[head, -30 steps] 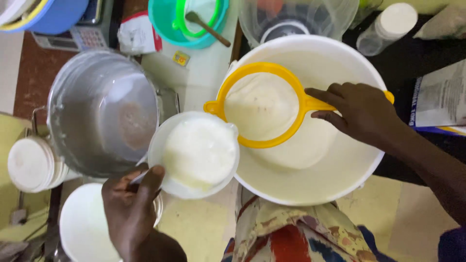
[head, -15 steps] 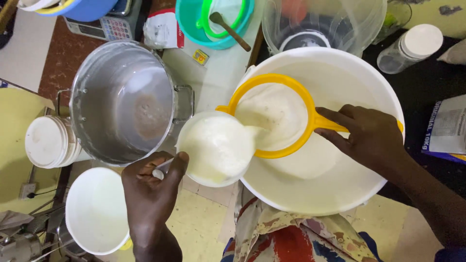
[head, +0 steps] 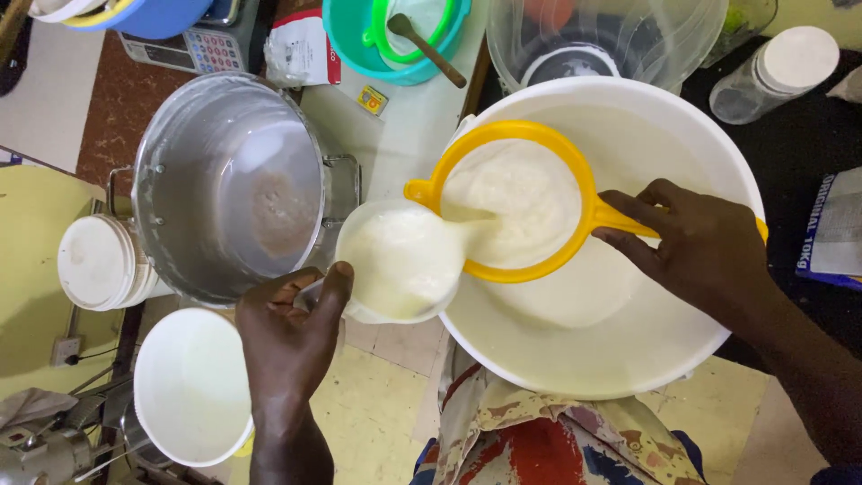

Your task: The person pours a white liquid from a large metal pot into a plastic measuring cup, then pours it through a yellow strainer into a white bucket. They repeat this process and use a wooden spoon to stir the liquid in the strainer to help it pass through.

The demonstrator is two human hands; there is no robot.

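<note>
The left hand (head: 287, 346) is wrapped tight around the handle of a white jug (head: 400, 262), thumb pressed up its side, and the jug is tipped toward three o'clock with a stream of white liquid running off its lip. That stream lands in the yellow strainer (head: 516, 202), which sits over the big white bowl (head: 628, 359). The right hand (head: 700, 251) comes in from three o'clock, fingers closed over the strainer's handle, holding it above the bowl; pale liquid already lies in the bowl beneath it.

Around the action it is crowded. At nine o'clock from the jug stands a steel pot (head: 233, 189), its rim just beside the jug. Further out at nine o'clock sits a white lidded tub (head: 99, 262), and at seven o'clock a white bucket (head: 190, 386). At twelve o'clock there is a teal bowl (head: 395, 40) with a green strainer and a spoon in it, and beside it a clear plastic bowl (head: 611, 40) touching the white bowl's far rim. A clear jar with a white lid (head: 777, 72) stands at one o'clock, and a calculator (head: 193, 49) at eleven.
</note>
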